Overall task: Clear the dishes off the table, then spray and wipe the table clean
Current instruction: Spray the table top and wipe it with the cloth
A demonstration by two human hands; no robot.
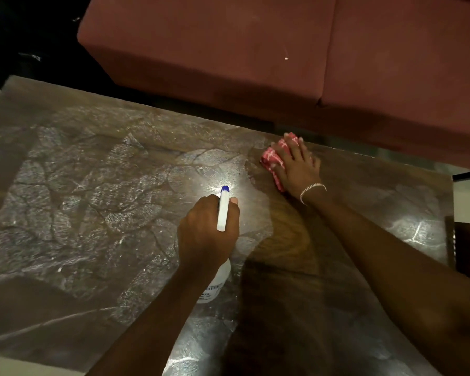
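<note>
Table (79,185) streaked, no dishes showing; spray-and-wipe stage.
Left hand (204,234) mid-table, fingers curled round spray bottle (223,210); right hand (296,169) near table's far edge, fingers spread flat on red cloth (272,158). Best: overlapping strokes, even pressure.

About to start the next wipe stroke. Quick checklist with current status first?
1. Dishes off the glossy patterned brown table: ok, none in view.
2. Red-and-white checked cloth flat on the table under the right hand: ok.
3. White spray bottle with blue nozzle gripped by the left hand: ok.
4. Nozzle pointing away from the person: ok.
5. Surface wet with spray: cannot tell, glare hides it.
6. Cloth clear of the maroon upholstered sofa: ok.
</note>
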